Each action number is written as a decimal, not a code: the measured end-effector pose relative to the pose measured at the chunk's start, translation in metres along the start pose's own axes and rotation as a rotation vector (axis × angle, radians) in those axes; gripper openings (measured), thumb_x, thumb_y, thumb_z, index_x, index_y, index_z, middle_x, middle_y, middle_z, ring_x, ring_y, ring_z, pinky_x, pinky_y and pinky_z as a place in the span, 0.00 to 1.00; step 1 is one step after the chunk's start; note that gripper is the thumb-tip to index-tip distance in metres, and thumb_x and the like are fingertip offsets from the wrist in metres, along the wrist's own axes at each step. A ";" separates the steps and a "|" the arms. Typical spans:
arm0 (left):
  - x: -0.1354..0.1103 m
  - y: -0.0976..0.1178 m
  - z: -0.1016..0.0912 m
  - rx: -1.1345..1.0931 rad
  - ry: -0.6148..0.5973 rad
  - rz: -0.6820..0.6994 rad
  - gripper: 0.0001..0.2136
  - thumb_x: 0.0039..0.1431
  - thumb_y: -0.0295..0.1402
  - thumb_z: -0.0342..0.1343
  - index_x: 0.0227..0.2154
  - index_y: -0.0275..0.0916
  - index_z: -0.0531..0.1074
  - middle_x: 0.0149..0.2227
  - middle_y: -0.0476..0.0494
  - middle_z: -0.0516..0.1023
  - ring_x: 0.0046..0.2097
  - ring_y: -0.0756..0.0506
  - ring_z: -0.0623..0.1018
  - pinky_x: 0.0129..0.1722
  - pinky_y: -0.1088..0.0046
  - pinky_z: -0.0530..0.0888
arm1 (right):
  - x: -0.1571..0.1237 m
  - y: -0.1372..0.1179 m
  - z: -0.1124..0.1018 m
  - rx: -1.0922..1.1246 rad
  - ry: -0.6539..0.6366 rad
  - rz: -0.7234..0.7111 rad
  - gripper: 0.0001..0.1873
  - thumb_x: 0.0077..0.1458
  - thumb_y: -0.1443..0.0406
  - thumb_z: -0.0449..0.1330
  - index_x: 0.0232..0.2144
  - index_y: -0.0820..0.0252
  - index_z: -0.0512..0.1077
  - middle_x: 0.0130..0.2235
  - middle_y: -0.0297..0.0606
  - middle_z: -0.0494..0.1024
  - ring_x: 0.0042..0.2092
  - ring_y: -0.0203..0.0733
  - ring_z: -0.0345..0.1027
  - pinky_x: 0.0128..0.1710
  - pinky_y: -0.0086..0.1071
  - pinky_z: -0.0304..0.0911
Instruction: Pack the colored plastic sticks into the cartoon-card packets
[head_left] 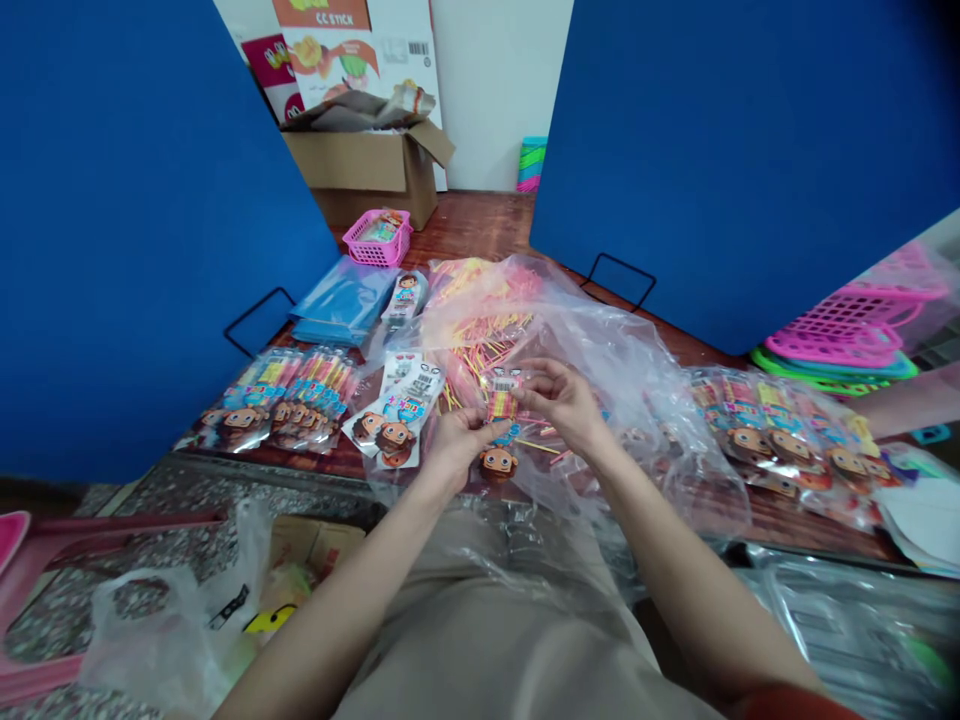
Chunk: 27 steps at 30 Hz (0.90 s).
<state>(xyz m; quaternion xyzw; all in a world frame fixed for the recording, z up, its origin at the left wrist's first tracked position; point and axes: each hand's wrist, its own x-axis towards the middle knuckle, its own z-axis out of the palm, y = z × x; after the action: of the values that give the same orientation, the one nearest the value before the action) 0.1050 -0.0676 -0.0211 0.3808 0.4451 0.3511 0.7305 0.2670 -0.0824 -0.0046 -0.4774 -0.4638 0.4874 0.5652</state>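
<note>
A small candy-stick packet (499, 460) with a cartoon face at its lower end is upright between my two hands. My left hand (459, 442) grips its left side, thumb across the front. My right hand (562, 400) pinches the upper right edge near the barcode. Just behind lies a heap of thin pink and yellow sticks (480, 310) in a large clear plastic bag (607, 350), and a few loose sticks lie below my right hand. Left of my left hand, a pile of printed cartoon cards (397, 425) rests on the table.
Filled packets (311, 400) lie in rows at the left, with more packets (772, 430) at the right. Behind are blue plastic sleeves (337, 305), a pink basket (379, 240) and an open carton (352, 165). Blue panels (712, 170) flank the wooden table (480, 220). An arm (911, 405) reaches in from the right.
</note>
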 end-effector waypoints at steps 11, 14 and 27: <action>-0.008 0.012 -0.013 0.007 0.007 -0.018 0.18 0.30 0.39 0.73 0.23 0.34 0.77 0.23 0.48 0.76 0.23 0.52 0.72 0.24 0.77 0.66 | -0.005 0.006 0.023 -0.058 0.003 -0.087 0.29 0.44 0.56 0.68 0.47 0.56 0.64 0.23 0.24 0.66 0.23 0.32 0.62 0.24 0.27 0.59; -0.015 0.020 -0.023 0.060 -0.037 0.050 0.17 0.33 0.41 0.71 0.25 0.34 0.78 0.24 0.47 0.77 0.25 0.51 0.72 0.27 0.76 0.67 | -0.008 0.005 0.037 -0.052 0.021 -0.117 0.28 0.46 0.58 0.68 0.47 0.55 0.64 0.23 0.25 0.67 0.24 0.33 0.62 0.24 0.27 0.59; 0.000 0.138 -0.243 1.144 0.901 0.198 0.11 0.43 0.34 0.64 0.31 0.36 0.75 0.30 0.41 0.79 0.38 0.38 0.76 0.35 0.68 0.68 | 0.021 0.038 0.033 -0.507 -0.121 -0.143 0.17 0.54 0.54 0.59 0.37 0.61 0.72 0.30 0.38 0.76 0.28 0.38 0.67 0.26 0.31 0.62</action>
<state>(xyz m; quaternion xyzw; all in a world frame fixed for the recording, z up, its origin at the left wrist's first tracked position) -0.1418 0.0555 0.0231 0.5596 0.7794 0.2508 0.1286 0.2325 -0.0563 -0.0378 -0.5398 -0.6364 0.3421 0.4320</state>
